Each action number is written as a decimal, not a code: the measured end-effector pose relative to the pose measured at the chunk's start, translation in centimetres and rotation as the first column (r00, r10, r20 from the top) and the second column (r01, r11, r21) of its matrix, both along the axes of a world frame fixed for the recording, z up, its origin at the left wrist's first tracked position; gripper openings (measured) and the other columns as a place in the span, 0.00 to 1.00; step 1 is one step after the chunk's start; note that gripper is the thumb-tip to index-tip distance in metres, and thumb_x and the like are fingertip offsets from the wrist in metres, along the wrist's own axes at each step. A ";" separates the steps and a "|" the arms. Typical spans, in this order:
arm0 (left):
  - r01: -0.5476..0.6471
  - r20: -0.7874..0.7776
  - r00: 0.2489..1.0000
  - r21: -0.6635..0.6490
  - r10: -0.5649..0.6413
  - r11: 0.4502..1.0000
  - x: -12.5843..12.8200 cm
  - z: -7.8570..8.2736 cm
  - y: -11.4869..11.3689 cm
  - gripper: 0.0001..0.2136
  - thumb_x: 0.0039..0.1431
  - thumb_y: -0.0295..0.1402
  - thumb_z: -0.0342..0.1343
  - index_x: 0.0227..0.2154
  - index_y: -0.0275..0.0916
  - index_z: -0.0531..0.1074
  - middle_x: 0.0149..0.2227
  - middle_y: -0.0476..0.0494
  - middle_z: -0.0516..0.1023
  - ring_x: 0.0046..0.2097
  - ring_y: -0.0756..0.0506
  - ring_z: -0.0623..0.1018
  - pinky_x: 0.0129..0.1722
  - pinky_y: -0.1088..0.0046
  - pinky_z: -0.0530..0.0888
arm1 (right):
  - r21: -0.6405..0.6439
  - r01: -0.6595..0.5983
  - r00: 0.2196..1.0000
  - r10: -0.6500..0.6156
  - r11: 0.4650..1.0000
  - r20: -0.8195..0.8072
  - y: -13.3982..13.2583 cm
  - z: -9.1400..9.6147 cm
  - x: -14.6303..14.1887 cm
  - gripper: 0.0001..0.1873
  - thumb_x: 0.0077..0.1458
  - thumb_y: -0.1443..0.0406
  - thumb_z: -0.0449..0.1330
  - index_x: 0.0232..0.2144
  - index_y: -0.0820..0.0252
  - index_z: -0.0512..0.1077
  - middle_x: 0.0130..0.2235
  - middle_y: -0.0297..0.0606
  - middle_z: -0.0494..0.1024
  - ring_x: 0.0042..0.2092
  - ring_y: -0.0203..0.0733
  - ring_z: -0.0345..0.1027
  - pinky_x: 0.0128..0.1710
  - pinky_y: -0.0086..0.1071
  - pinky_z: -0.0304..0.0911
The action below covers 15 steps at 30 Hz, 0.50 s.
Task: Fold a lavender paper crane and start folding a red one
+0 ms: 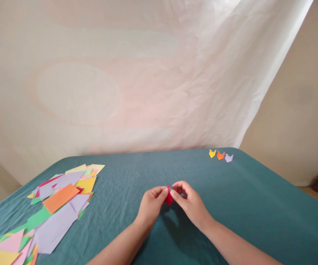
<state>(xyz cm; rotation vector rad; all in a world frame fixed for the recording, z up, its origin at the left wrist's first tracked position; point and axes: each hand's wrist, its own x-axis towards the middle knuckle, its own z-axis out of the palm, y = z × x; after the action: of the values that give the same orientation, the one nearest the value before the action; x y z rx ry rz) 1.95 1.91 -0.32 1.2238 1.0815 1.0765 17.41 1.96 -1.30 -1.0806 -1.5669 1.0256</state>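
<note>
A small piece of folded red paper (169, 199) is held up just above the cloth, near the front middle. My left hand (152, 202) pinches it from the left between thumb and curled fingers. From the right, my right hand (191, 204) has its thumb and bent forefinger close together at the paper's upper edge. The fingers hide part of the paper, so its exact folded shape does not show. At the far right of the table lie three folded paper birds: a yellow bird (212, 154), an orange bird (221, 155) and a lilac bird (229, 158).
Loose coloured paper sheets (61, 198) overlap in a spread-out pile along the left side. Dark green cloth (126, 176) covers the table, whose far edge meets a pale hanging sheet (148, 92). Shadows of my hands fall on the cloth.
</note>
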 end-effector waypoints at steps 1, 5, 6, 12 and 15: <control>-0.061 -0.043 0.997 0.069 0.064 0.996 0.0 0.0 0.1 0.13 0.54 0.41 0.57 0.28 0.35 0.77 0.28 0.45 0.76 0.31 0.48 0.73 0.34 0.75 0.70 | -0.020 -0.027 1.000 0.027 0.999 -0.006 -0.1 0.0 -0.1 0.12 0.56 0.57 0.57 0.39 0.58 0.69 0.35 0.36 0.75 0.35 0.38 0.68 0.33 0.28 0.62; -0.159 -0.079 0.982 0.160 0.173 0.974 0.1 0.0 0.1 0.11 0.53 0.39 0.58 0.31 0.36 0.78 0.32 0.44 0.75 0.29 0.50 0.71 0.29 0.78 0.68 | -0.043 -0.111 0.993 0.112 0.993 0.023 -0.2 0.1 -0.3 0.14 0.57 0.54 0.56 0.32 0.60 0.71 0.30 0.35 0.75 0.30 0.36 0.65 0.28 0.26 0.59; -0.152 -0.054 0.986 0.131 0.161 0.980 0.2 0.0 0.0 0.12 0.53 0.39 0.58 0.33 0.36 0.78 0.31 0.44 0.75 0.27 0.51 0.70 0.27 0.77 0.68 | -0.037 -0.102 0.994 0.104 0.994 0.036 -0.1 0.1 -0.3 0.15 0.57 0.54 0.55 0.30 0.60 0.72 0.28 0.34 0.74 0.28 0.35 0.64 0.27 0.26 0.58; -0.046 0.184 0.982 -0.037 0.052 0.998 0.3 0.0 -0.1 0.16 0.52 0.39 0.60 0.39 0.32 0.77 0.24 0.45 0.74 0.25 0.51 0.70 0.27 0.76 0.69 | -0.117 -0.122 0.992 0.123 0.986 0.001 0.2 -0.1 0.1 0.21 0.60 0.52 0.50 0.28 0.61 0.71 0.22 0.33 0.73 0.20 0.32 0.61 0.21 0.25 0.55; -0.010 0.240 0.971 -0.058 0.024 0.998 -0.1 0.0 0.1 0.16 0.52 0.39 0.60 0.39 0.31 0.77 0.24 0.44 0.74 0.25 0.52 0.70 0.27 0.76 0.68 | -0.154 -0.183 0.982 0.175 0.971 -0.068 0.3 -0.2 0.1 0.21 0.60 0.51 0.48 0.29 0.61 0.70 0.23 0.34 0.74 0.19 0.32 0.62 0.17 0.24 0.53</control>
<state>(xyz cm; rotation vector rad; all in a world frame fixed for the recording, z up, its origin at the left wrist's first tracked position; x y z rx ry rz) 1.87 1.98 -0.29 1.0110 0.9305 1.1665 17.48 2.21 -1.53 -1.0231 -1.5815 1.3108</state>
